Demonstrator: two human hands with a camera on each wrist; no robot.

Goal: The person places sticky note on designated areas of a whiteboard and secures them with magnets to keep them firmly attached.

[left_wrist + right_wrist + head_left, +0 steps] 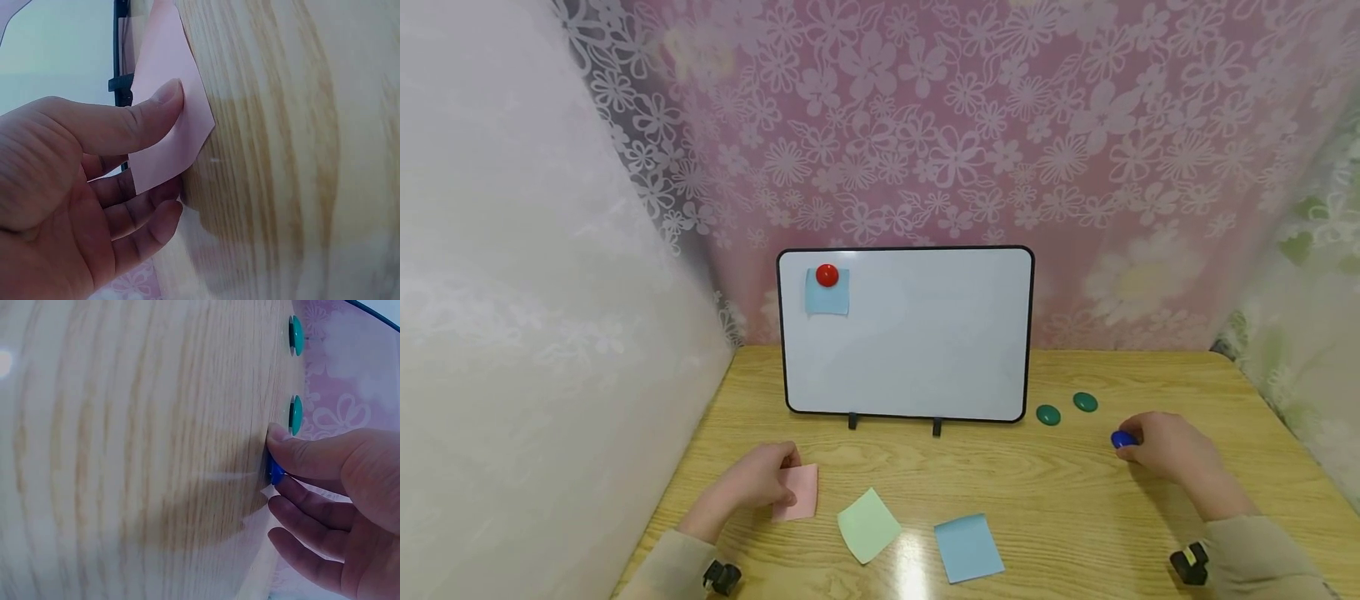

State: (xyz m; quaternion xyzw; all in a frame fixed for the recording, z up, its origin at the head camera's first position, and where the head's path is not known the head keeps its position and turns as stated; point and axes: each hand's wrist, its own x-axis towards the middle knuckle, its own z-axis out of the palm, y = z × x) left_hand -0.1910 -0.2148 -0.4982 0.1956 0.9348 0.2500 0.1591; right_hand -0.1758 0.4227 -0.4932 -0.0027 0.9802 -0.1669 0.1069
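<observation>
My left hand point(758, 477) pinches a pink sticky note point(802, 492) at the table's left side. In the left wrist view the thumb lies across the face of the pink note point(165, 134), with fingers behind it. Over on the right, my right hand point(1172, 450) holds a round blue magnet point(1123, 439) between thumb and fingers. The right wrist view shows the blue magnet point(275, 470) at the table surface, partly covered by the thumb. Two green magnets point(1048, 415) lie left of that hand, beyond it.
A black-framed whiteboard point(910, 350) stands on small black feet at the back. Its upper left carries a blue note point(827, 300) under a red magnet point(827, 275). A green note point(868, 526) and another blue note point(969, 548) lie at the table's front.
</observation>
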